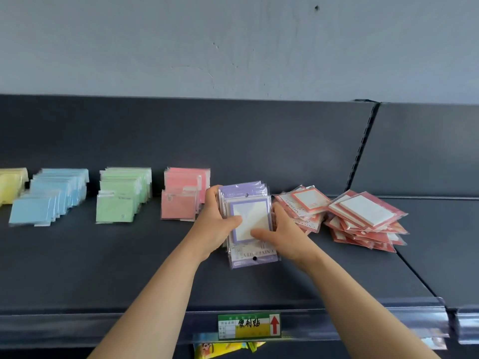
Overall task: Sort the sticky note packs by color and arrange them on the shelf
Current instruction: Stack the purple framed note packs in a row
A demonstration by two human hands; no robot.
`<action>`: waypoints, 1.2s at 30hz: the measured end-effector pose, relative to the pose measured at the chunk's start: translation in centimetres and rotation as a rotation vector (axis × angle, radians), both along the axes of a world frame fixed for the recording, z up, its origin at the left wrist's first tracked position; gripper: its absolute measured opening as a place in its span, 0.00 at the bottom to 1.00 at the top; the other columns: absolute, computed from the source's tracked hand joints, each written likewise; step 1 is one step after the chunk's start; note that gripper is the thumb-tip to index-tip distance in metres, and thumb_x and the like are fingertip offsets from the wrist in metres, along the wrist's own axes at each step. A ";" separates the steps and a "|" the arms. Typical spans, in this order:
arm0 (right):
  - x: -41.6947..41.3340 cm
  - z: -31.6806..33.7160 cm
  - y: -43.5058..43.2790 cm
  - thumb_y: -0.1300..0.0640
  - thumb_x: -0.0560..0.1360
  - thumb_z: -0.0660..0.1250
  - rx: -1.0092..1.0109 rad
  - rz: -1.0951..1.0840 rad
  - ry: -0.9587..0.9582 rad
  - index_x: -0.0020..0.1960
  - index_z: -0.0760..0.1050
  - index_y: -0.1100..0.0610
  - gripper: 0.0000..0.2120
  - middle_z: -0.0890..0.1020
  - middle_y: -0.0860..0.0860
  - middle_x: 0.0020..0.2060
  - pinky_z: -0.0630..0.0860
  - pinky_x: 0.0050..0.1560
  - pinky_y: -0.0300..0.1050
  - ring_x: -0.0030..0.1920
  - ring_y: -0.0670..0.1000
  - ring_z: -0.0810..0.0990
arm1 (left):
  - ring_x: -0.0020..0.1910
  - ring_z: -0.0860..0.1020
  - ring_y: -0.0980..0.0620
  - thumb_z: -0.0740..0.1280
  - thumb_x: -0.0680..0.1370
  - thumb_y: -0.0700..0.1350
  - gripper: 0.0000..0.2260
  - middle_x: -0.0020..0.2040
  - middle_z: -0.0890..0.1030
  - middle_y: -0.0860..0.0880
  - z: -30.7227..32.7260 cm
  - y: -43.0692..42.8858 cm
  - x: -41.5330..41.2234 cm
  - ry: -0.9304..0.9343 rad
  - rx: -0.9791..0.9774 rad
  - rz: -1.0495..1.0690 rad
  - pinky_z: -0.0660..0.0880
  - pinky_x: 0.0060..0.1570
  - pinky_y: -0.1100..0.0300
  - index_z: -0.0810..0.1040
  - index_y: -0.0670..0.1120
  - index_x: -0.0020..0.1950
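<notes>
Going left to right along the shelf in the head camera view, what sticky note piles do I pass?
yellow packs → blue packs → green packs → pink packs → purple packs → red-bordered packs

view: head | from: on the person's head | faces: forward and down at the shelf [103,268] | near: close up, shelf fills the lower half

Grey-blue wall [233,42] across top of frame, scuffed, small dark mark upper right. Green-and-yellow price label [249,326] lower centre, handwritten characters, red up-arrow at right end. Yellow printed packaging [207,350] just below label, cut by bottom edge.
</notes>
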State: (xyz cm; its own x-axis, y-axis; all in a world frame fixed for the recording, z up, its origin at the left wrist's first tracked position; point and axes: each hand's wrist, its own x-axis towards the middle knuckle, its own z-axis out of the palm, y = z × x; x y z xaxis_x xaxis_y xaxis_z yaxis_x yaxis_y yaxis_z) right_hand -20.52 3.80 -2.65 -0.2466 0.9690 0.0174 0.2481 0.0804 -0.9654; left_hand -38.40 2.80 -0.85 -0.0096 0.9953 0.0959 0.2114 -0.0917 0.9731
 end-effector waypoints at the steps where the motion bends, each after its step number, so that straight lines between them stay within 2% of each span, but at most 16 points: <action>1: 0.1 -0.1 -0.2 0.61 0.72 0.72 -0.014 0.019 -0.009 0.61 0.68 0.51 0.21 0.81 0.48 0.55 0.80 0.55 0.51 0.53 0.48 0.82 | 0.58 0.78 0.55 0.69 0.74 0.36 0.26 0.59 0.79 0.54 -0.2 0.0 -0.1 0.015 -0.012 -0.005 0.74 0.63 0.51 0.63 0.54 0.66; 5: 0.2 0.3 -0.4 0.60 0.73 0.72 -0.030 0.009 -0.074 0.59 0.72 0.53 0.17 0.84 0.47 0.51 0.81 0.53 0.51 0.49 0.47 0.84 | 0.57 0.79 0.55 0.71 0.75 0.40 0.24 0.59 0.79 0.52 -0.9 0.2 -0.5 0.000 -0.081 -0.008 0.75 0.62 0.50 0.65 0.51 0.65; 8: 0.1 0.5 -0.3 0.58 0.72 0.74 -0.014 -0.041 -0.156 0.57 0.75 0.53 0.15 0.85 0.47 0.49 0.82 0.50 0.51 0.46 0.47 0.85 | 0.56 0.77 0.55 0.73 0.74 0.46 0.23 0.59 0.78 0.53 -0.7 0.6 -1.0 0.170 -0.100 0.016 0.76 0.58 0.53 0.67 0.50 0.64; 11: 0.2 0.4 -0.4 0.57 0.70 0.76 -0.025 -0.096 -0.187 0.55 0.78 0.54 0.16 0.85 0.47 0.47 0.82 0.49 0.49 0.45 0.47 0.85 | 0.59 0.75 0.52 0.74 0.72 0.53 0.26 0.62 0.74 0.52 -0.9 0.4 -1.5 0.347 -0.086 0.050 0.74 0.59 0.53 0.68 0.49 0.66; 14: 0.1 0.6 -0.8 0.57 0.70 0.76 0.005 -0.188 -0.196 0.53 0.78 0.55 0.13 0.85 0.48 0.46 0.82 0.45 0.44 0.42 0.47 0.85 | 0.59 0.74 0.52 0.74 0.72 0.54 0.25 0.62 0.72 0.51 -1.3 -0.1 -1.8 0.407 -0.087 0.027 0.73 0.57 0.55 0.69 0.51 0.65; 16: 0.0 0.9 -1.0 0.56 0.71 0.75 0.093 -0.225 -0.310 0.52 0.78 0.53 0.12 0.83 0.46 0.44 0.79 0.42 0.40 0.41 0.44 0.82 | 0.58 0.75 0.53 0.74 0.71 0.56 0.25 0.63 0.73 0.51 -1.6 -0.5 -1.9 0.441 -0.107 -0.026 0.74 0.56 0.55 0.72 0.51 0.65; 19: 0.3 1.0 -1.0 0.59 0.70 0.74 0.123 -0.287 -0.368 0.60 0.76 0.54 0.19 0.81 0.49 0.37 0.74 0.39 0.41 0.35 0.46 0.77 | 0.56 0.76 0.55 0.73 0.72 0.55 0.23 0.63 0.76 0.51 -1.6 -0.9 -2.1 0.470 -0.113 -0.056 0.75 0.53 0.56 0.73 0.50 0.64; 21: 0.6 1.2 -1.1 0.63 0.70 0.74 0.026 -0.318 -0.244 0.63 0.72 0.58 0.23 0.82 0.54 0.39 0.76 0.38 0.39 0.34 0.47 0.78 | 0.54 0.74 0.57 0.73 0.74 0.51 0.22 0.64 0.75 0.53 -1.5 -1.2 -2.2 0.448 -0.103 -0.069 0.71 0.50 0.60 0.72 0.50 0.66; 24: 0.7 1.4 -1.7 0.64 0.71 0.74 -0.054 -0.345 -0.104 0.62 0.72 0.63 0.22 0.81 0.59 0.49 0.80 0.41 0.41 0.40 0.51 0.80 | 0.53 0.73 0.56 0.73 0.75 0.46 0.22 0.59 0.74 0.55 -1.5 -1.4 -2.2 0.407 -0.095 -0.071 0.70 0.48 0.61 0.71 0.49 0.66; 28: -0.1 1.0 -2.2 0.57 0.72 0.73 -0.035 -0.304 -0.286 0.60 0.76 0.62 0.19 0.82 0.54 0.47 0.80 0.48 0.45 0.44 0.51 0.80 | 0.53 0.78 0.53 0.73 0.75 0.46 0.19 0.58 0.79 0.52 -1.3 -1.5 -2.2 0.400 -0.132 -0.065 0.77 0.52 0.56 0.73 0.47 0.63; 31: -0.9 0.7 -2.5 0.53 0.73 0.72 0.010 -0.275 -0.374 0.62 0.75 0.60 0.20 0.80 0.50 0.48 0.77 0.47 0.43 0.46 0.49 0.79 | 0.44 0.77 0.55 0.72 0.76 0.43 0.16 0.49 0.78 0.52 -1.3 -1.6 -2.4 0.347 -0.155 -0.032 0.73 0.41 0.62 0.75 0.42 0.62; 33: -1.5 0.7 -2.7 0.51 0.74 0.71 0.052 -0.260 -0.438 0.65 0.73 0.58 0.22 0.78 0.49 0.52 0.74 0.48 0.42 0.49 0.49 0.77 | 0.43 0.76 0.55 0.71 0.76 0.41 0.15 0.49 0.78 0.51 -1.4 -1.7 -2.7 0.299 -0.160 -0.016 0.71 0.36 0.65 0.76 0.41 0.62; 36: -2.0 0.9 -2.8 0.49 0.74 0.70 0.124 -0.223 -0.469 0.71 0.67 0.54 0.28 0.74 0.49 0.63 0.76 0.58 0.48 0.60 0.51 0.74 | 0.47 0.79 0.54 0.71 0.76 0.38 0.15 0.53 0.81 0.49 -0.9 -1.9 -3.2 0.265 -0.110 0.015 0.77 0.41 0.62 0.76 0.41 0.62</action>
State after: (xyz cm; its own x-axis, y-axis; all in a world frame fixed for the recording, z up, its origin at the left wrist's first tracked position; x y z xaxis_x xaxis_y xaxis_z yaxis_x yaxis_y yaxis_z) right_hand -22.48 1.00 -1.77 -0.0435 0.9964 0.0721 0.6752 0.0825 -0.7330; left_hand -41.63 0.88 -1.71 -0.0133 0.9998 -0.0114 0.4604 0.0162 0.8876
